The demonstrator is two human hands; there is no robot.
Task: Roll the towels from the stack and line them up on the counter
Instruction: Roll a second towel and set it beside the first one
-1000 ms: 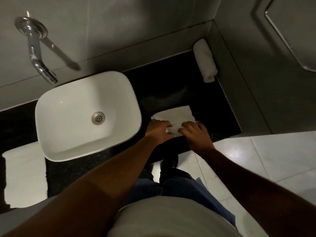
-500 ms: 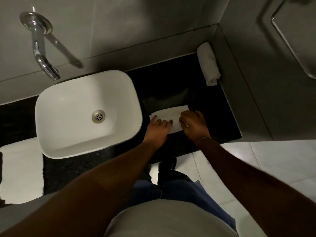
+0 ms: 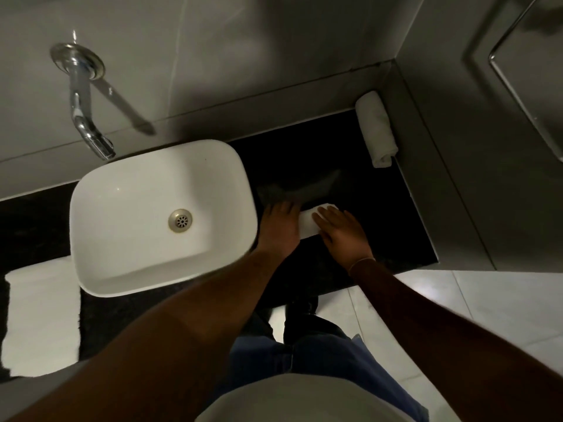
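A white towel (image 3: 310, 222) lies rolled into a short thick roll on the black counter (image 3: 350, 184), right of the basin. My left hand (image 3: 278, 228) presses on its left end and my right hand (image 3: 341, 233) lies flat over its right part; both cover much of it. A finished rolled towel (image 3: 376, 129) rests along the right wall at the counter's back corner. A flat white stack of towels (image 3: 39, 315) sits on the counter at the far left, partly behind the basin.
A white rectangular basin (image 3: 128, 239) stands on the counter left of my hands, with a chrome wall tap (image 3: 88, 123) above it. Grey walls close the back and right side. Pale floor tiles (image 3: 487, 300) lie beyond the counter's front edge.
The flat part of the towel has shrunk as both hands rolled it away from me; now almost none of it lies flat. The view has shifted slightly.
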